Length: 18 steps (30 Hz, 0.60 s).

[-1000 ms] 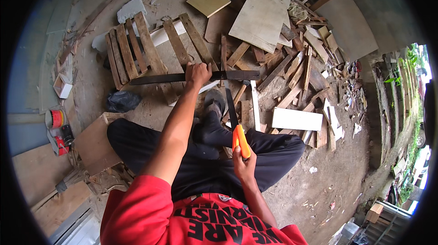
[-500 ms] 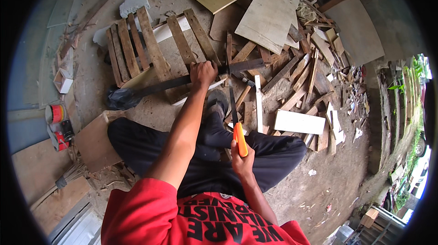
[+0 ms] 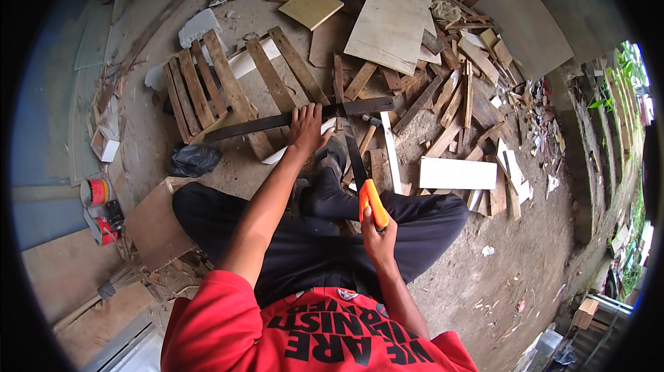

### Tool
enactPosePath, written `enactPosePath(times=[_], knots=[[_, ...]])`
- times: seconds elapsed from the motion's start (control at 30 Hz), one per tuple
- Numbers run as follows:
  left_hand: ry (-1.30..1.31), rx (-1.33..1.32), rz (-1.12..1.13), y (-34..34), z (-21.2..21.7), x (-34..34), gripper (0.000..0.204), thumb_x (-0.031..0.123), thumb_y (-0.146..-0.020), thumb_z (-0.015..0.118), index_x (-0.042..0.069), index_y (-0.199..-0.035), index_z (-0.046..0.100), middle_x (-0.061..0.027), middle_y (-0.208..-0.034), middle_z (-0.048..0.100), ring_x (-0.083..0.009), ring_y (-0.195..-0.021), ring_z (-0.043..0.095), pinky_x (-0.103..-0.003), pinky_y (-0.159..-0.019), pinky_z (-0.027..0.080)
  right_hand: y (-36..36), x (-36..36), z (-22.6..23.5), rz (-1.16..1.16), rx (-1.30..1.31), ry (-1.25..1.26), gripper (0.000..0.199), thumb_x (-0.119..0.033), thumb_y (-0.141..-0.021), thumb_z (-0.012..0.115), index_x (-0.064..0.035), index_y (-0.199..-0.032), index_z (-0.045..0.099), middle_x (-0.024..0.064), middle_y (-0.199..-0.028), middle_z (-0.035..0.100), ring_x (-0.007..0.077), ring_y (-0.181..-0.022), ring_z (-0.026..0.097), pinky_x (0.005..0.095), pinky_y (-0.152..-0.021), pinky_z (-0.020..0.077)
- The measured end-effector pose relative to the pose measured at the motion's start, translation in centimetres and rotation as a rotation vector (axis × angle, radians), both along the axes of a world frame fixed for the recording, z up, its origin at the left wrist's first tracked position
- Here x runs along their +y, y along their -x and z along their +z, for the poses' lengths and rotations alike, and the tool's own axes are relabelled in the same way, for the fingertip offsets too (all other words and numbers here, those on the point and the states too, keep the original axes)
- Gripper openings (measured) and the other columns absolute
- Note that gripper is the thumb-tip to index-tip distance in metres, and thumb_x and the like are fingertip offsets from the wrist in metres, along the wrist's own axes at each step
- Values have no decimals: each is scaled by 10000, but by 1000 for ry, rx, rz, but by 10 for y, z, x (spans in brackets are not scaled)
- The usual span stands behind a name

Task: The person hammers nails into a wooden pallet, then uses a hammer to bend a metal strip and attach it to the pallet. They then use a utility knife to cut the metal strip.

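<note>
My left hand [image 3: 308,126] lies over a long dark wooden plank [image 3: 256,125], fingers across its top and thumb at the near side. My right hand [image 3: 379,237] is closed around the orange handle of a handsaw [image 3: 374,204]. Its dark blade slants away from me and meets the plank just right of my left hand; the teeth are too small to make out. The plank's right end sticks out past the blade. Close by, to the right of the blade, lies a hammer [image 3: 371,128] with a wooden handle, beside a narrow white strip [image 3: 391,154].
A slatted pallet [image 3: 232,88] lies beyond the plank. Scrap wood [image 3: 449,105] is heaped at the right, with a large pale panel [image 3: 389,22] on top and a white board [image 3: 458,173] nearer. A black plastic bag [image 3: 194,160] and red cans [image 3: 97,192] are at the left.
The fingers of my left hand have loosened and spread on the plank. The plank's left end now shows apart from the black bag. My right hand still grips the saw; the whole view has shifted slightly.
</note>
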State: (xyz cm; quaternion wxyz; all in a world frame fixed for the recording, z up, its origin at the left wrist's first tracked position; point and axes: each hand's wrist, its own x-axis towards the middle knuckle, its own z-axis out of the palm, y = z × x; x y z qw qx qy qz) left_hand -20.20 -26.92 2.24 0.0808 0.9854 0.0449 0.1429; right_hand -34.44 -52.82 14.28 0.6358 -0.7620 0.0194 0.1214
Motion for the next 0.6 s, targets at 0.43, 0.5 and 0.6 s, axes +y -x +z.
enactPosePath(times=[0.43, 0.5, 0.6], knots=[[22, 382, 94, -21, 5, 3, 418, 192, -726, 805, 45, -1046, 579, -133, -1005, 707, -281, -1094, 617, -434, -1017, 390, 14, -2, 19, -40, 82, -46, 267, -225, -985, 646, 39, -947, 638, -48, -674, 506, 25, -644, 427, 231, -543, 349], [14, 405, 111, -25, 7, 2, 406, 188, -744, 788, 23, -1066, 604, -136, -1034, 710, -281, -1120, 611, -467, -1047, 370, 12, 1, 19, -14, 67, 2, 268, -224, -984, 647, 38, -932, 630, -47, -664, 499, 25, -639, 422, 235, -537, 345], [9, 424, 170, -32, 5, 1, 360, 196, -778, 759, 14, -1072, 659, -143, -1054, 720, -285, -1141, 617, -519, -1099, 327, 11, 8, 21, 8, 57, -5, 275, -226, -984, 647, 39, -917, 620, -45, -650, 489, 27, -630, 414, 239, -530, 341]])
